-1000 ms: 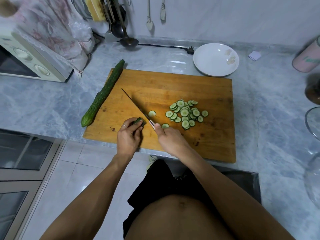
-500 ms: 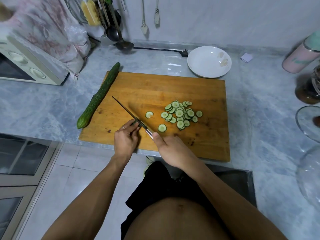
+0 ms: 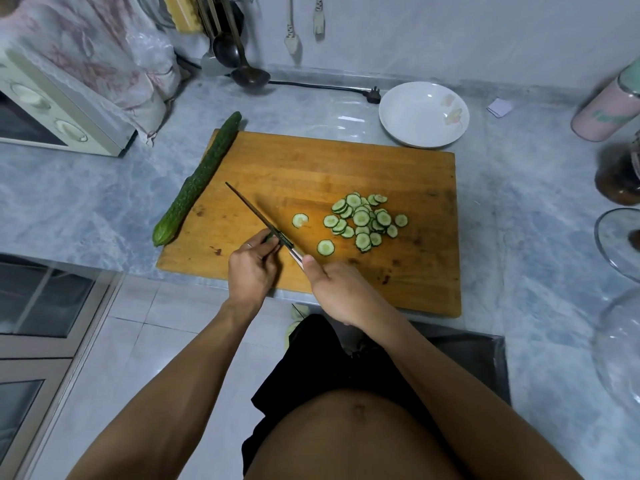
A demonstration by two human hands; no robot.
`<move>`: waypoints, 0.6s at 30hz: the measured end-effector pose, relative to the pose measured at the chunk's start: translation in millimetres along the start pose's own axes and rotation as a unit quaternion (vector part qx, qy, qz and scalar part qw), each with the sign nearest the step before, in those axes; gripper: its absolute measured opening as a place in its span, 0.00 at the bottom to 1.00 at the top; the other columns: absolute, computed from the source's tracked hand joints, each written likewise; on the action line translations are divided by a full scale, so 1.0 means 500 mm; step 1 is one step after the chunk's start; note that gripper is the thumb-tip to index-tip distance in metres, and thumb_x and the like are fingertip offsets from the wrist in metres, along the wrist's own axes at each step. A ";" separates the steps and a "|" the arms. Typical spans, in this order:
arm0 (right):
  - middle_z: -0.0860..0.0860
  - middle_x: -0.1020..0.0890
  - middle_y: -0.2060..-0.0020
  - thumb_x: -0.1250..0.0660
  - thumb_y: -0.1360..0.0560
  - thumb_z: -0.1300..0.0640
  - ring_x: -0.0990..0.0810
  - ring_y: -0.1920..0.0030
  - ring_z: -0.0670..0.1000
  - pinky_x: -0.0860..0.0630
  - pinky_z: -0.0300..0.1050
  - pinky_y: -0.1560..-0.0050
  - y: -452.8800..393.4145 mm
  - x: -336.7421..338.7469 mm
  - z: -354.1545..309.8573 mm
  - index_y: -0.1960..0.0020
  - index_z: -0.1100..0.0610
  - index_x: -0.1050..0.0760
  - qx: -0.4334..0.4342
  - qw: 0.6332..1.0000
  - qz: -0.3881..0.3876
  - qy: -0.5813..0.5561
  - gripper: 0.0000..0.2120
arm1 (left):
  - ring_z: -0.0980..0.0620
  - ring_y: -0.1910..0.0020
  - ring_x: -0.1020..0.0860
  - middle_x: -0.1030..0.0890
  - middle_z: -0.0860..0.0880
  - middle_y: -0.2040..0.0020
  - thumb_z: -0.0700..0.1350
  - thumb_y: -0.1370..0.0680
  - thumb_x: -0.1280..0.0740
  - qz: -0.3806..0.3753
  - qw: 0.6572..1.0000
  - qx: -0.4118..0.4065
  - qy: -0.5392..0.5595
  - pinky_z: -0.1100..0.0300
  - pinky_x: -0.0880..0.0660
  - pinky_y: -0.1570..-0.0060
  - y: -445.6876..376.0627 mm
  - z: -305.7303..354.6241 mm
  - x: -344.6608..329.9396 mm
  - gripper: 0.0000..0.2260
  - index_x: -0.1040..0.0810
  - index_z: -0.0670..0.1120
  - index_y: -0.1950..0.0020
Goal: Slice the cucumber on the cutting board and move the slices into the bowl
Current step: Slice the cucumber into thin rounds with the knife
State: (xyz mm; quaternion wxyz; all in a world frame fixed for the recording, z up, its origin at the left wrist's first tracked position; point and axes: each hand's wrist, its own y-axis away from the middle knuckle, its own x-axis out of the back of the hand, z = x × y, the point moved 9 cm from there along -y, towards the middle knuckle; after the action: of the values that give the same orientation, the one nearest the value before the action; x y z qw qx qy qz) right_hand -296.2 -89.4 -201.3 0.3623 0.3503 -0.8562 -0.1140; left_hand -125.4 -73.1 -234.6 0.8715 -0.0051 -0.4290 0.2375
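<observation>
Right hand point(image 3: 341, 292) gripped the knife point(image 3: 263, 221), blade angled across the cutting board point(image 3: 311, 161) — left hand point(image 3: 251, 271) pinched the last cucumber stub point(image 3: 269, 237) against it. Slices point(image 3: 363, 220) lay heaped mid-board; a whole cucumber point(image 3: 197, 180) rested at the left edge, the white bowl point(image 3: 423, 114) behind on the counter point(image 3: 86, 202).

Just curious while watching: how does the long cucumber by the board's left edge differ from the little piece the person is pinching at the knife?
The whole cucumber is long and uncut; the cucumber stub is a tiny remnant, nearly sliced away. The whole cucumber lies untouched along the cutting board edge, partly on the counter; the stub is pinched by the left hand against the knife that the right hand holds. Both have dark green skin.
</observation>
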 end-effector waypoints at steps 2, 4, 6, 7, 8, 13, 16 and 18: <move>0.53 0.29 0.71 0.55 0.17 0.39 0.28 0.69 0.53 0.30 0.48 0.60 -0.016 -0.005 -0.003 0.71 0.56 0.35 -0.016 1.000 -0.004 -0.010 0.31 | 0.43 0.47 0.17 0.19 0.41 0.40 0.34 0.29 0.37 -0.002 1.000 -0.008 -0.014 0.60 0.24 0.45 0.001 0.003 0.002 0.15 0.15 0.39 0.47; 0.54 0.29 0.72 0.54 0.17 0.40 0.28 0.69 0.53 0.30 0.48 0.60 -0.027 -0.004 -0.004 0.71 0.57 0.35 -0.026 1.000 0.001 -0.016 0.31 | 0.43 0.47 0.17 0.18 0.40 0.41 0.31 0.29 0.36 -0.004 1.000 -0.005 -0.009 0.65 0.28 0.43 -0.001 0.002 0.003 0.15 0.15 0.39 0.47; 0.53 0.30 0.72 0.53 0.17 0.41 0.29 0.69 0.53 0.32 0.48 0.62 -0.031 0.001 -0.004 0.71 0.57 0.36 -0.027 0.999 0.011 -0.022 0.31 | 0.46 0.47 0.18 0.18 0.40 0.41 0.27 0.29 0.35 0.002 1.000 0.008 0.005 0.74 0.32 0.42 -0.003 -0.001 0.006 0.16 0.16 0.38 0.46; 0.53 0.30 0.73 0.53 0.17 0.40 0.29 0.70 0.53 0.32 0.48 0.62 -0.032 0.003 -0.001 0.71 0.57 0.36 -0.028 0.999 0.014 -0.028 0.31 | 0.49 0.47 0.19 0.18 0.40 0.41 0.26 0.29 0.35 0.006 1.000 0.017 0.014 0.78 0.34 0.42 -0.004 -0.002 0.008 0.16 0.16 0.38 0.45; 0.53 0.30 0.73 0.53 0.17 0.40 0.29 0.70 0.53 0.30 0.49 0.61 -0.032 0.005 0.003 0.71 0.56 0.36 -0.032 0.999 0.016 -0.033 0.31 | 0.53 0.48 0.20 0.19 0.40 0.41 0.26 0.28 0.35 0.011 0.999 0.026 0.023 0.81 0.36 0.42 -0.003 -0.004 0.011 0.16 0.16 0.37 0.45; 0.52 0.28 0.71 0.53 0.18 0.37 0.30 0.72 0.52 0.29 0.48 0.60 -0.028 0.016 0.019 0.67 0.56 0.30 -0.048 0.997 0.009 -0.066 0.30 | 0.49 0.44 0.19 0.18 0.43 0.40 0.33 0.24 0.31 0.013 0.999 0.034 0.032 0.81 0.36 0.42 -0.005 -0.010 0.008 0.12 0.17 0.40 0.43; 0.52 0.27 0.71 0.53 0.18 0.37 0.28 0.71 0.52 0.29 0.46 0.61 -0.008 0.023 0.014 0.66 0.57 0.28 -0.038 0.998 -0.001 -0.058 0.31 | 0.49 0.44 0.19 0.18 0.45 0.40 0.37 0.24 0.29 0.013 0.999 0.027 0.032 0.74 0.32 0.42 -0.004 -0.015 0.007 0.11 0.16 0.42 0.42; 0.54 0.24 0.68 0.53 0.18 0.36 0.25 0.67 0.53 0.27 0.49 0.60 0.003 0.021 0.011 0.65 0.58 0.27 -0.028 0.999 -0.005 -0.034 0.31 | 0.50 0.44 0.19 0.18 0.45 0.40 0.38 0.25 0.28 0.015 0.999 0.023 0.030 0.72 0.31 0.42 -0.003 -0.016 0.008 0.11 0.16 0.42 0.43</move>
State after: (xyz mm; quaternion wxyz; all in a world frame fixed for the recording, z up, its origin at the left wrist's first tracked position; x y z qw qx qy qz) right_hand -305.8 -95.7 -198.8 0.3416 0.3403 -0.8628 -0.1517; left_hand -116.5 -71.1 -236.5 0.8802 0.0015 -0.3968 0.2604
